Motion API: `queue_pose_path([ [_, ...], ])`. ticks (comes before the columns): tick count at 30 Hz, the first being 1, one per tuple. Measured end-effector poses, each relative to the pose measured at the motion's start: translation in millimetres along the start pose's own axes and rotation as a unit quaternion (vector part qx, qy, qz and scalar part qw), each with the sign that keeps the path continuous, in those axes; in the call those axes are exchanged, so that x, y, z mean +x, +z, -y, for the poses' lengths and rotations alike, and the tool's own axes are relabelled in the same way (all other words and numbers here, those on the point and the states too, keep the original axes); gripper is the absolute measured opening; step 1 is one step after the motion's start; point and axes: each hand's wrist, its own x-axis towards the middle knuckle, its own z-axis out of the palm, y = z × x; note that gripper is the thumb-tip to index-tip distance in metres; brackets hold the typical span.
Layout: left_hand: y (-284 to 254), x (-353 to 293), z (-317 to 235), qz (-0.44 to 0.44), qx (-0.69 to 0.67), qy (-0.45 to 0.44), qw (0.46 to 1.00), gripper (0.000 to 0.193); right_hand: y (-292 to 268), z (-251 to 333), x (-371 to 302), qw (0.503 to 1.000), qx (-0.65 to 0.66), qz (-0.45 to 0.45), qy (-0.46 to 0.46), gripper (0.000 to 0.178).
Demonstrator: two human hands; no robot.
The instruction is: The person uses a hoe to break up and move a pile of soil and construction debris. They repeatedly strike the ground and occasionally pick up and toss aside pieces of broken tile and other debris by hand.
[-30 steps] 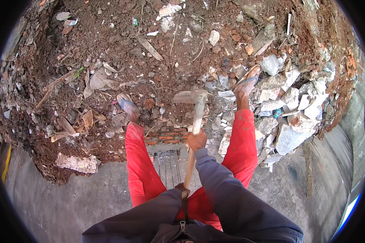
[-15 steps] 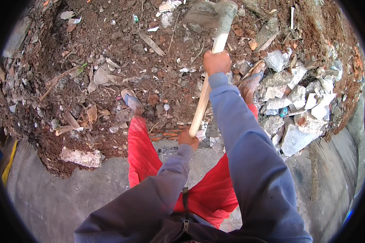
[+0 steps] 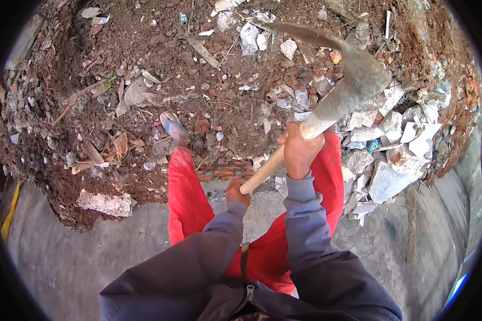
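Note:
A hoe [image 3: 348, 95] slants across the front of me, its broad grey metal head raised at the upper right and blade edge reaching left. My right hand [image 3: 303, 148] is wrapped around the pale wooden handle just below the head. Near the handle's butt end, my left hand [image 3: 237, 193] is closed on the wood. Beneath the hoe lies brown soil [image 3: 225, 115] mixed with stones and broken bits. The head hides part of the ground and my right foot.
Pale broken concrete and tile rubble [image 3: 391, 179] heaps up at the right. A row of bricks [image 3: 225, 171] edges the soil between my legs. Nearer me is a grey concrete floor [image 3: 139, 251]. A rough slab [image 3: 105, 203] lies at the soil's left edge.
The hoe head has come up off the soil and swung right, turning its blade. My right hand has drawn back toward me; pale rubble shows where the blade was.

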Motion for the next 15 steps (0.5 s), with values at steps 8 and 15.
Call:
queue_pose_path([
  [8,12.0,89.8,-108.6,0.136,0.03,-0.126,0.982,0.029,107.1,10.1,164.8,0.892,-0.435,0.003,-0.122,0.039],
  [15,10.2,-51.8,-36.2,0.236,0.19,-0.181,0.936,0.025,-35.0,-138.8,105.5,0.977,-0.147,0.047,0.148,0.024],
])
